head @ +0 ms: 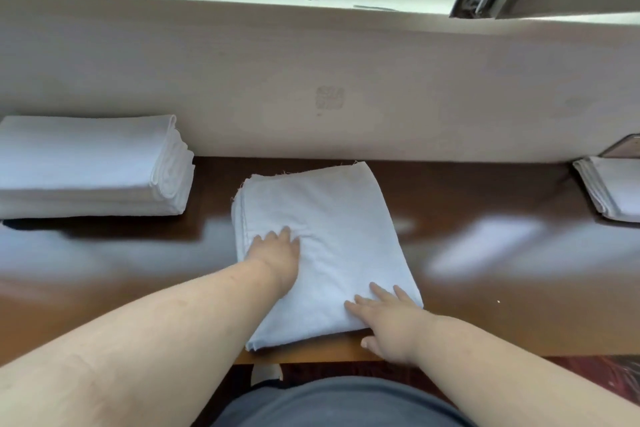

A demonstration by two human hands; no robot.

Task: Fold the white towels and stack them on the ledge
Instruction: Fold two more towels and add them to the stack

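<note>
Folded white towel, one, centre of brown worktop. Left hand and right hand press it, fingers flat. Towel stacks, two: nine o'clock, three o'clock.

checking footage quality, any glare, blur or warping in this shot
Head view: window light throws pale glare patches across the glossy brown ledge; wide-angle bend curves the wall and sill; the folded towel and both hands stay fairly sharp; edges soften toward the corners.
</note>
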